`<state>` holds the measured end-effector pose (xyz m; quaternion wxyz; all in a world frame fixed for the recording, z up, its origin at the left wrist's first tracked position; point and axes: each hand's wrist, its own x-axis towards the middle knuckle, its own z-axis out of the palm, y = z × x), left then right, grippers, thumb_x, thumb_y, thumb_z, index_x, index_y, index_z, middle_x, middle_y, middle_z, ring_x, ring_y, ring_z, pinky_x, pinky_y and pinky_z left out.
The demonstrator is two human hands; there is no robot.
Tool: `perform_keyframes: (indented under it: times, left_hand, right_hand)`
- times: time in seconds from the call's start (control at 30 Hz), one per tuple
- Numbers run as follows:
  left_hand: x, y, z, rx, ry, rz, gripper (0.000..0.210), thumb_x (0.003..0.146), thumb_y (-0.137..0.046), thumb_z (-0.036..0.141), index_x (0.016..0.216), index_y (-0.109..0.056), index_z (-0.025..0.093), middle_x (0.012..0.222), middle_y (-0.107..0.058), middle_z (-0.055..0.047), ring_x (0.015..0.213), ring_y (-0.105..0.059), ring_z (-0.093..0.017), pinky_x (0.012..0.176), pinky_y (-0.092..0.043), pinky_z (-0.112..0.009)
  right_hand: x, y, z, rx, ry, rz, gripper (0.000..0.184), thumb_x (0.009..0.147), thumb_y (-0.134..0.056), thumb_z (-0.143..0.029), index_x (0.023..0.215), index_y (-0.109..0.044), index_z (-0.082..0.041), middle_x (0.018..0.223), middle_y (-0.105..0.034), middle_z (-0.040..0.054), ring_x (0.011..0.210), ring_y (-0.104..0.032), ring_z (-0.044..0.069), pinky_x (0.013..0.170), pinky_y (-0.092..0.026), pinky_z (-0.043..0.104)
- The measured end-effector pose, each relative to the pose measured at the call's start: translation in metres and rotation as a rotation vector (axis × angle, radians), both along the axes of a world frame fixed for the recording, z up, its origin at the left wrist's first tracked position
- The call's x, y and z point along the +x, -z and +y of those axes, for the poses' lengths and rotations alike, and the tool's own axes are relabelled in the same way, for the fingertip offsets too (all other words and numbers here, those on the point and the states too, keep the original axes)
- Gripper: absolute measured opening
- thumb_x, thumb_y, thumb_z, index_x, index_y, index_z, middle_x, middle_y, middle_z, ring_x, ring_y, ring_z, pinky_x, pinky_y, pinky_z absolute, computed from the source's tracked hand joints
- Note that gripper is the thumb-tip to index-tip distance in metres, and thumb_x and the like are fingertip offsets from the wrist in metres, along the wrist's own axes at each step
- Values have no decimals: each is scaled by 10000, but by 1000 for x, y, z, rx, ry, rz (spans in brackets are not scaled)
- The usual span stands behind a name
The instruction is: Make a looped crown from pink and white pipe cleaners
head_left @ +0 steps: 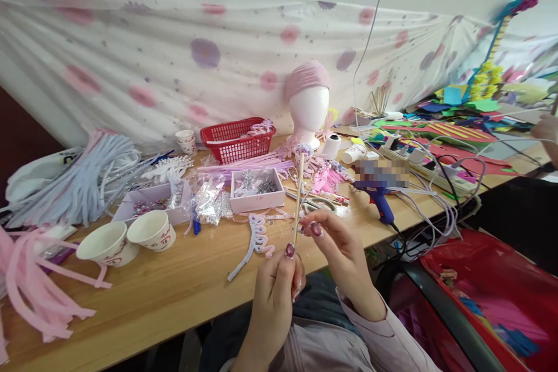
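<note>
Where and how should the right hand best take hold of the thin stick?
Probably a light pinch on the upper shaft of the thin stick, coming from the right: it is slender and nearly upright, the left hand wraps its lower end, and the right hand is beside it.

At the centre, the stick (pixel 299 193) looks like smooth, matt wood; the table (pixel 192 290) shows wood grain with a soft sheen. Above it, the basket (pixel 238 153) is plastic. At left, the cups (pixel 150 232) look like paper, the strips (pixel 102 165) fuzzy. Upper centre, gathered cloth forms the cap (pixel 308 78) on a smooth white head (pixel 308 109).
</note>
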<state>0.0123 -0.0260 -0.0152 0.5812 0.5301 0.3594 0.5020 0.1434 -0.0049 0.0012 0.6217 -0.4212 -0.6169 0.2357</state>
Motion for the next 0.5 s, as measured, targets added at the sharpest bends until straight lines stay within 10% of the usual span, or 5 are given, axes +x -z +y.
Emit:
perform_keyframes:
  times: [0.3,0.5]
  left_hand:
    - [2,-3,-1,321,-123,404,386,1028,-353,274,645,-383,245,625,-513,11,654,-464,-190,731,-343,-340]
    - [6,0,-3,228,-120,334,417,1035,-356,362,634,-390,249,614,-477,9,644,-454,-190,683,-337,-337]
  right_hand:
    - [-5,5,0,6,-27,14,241,1037,-498,-313,840,-603,-221,736,-568,-17,678,-535,132,629,-437,250]
    - [-4,7,1,29,-21,8,217,1036,-492,-252,871,-632,-225,744,-596,-13,704,-572,133,650,-463,241]
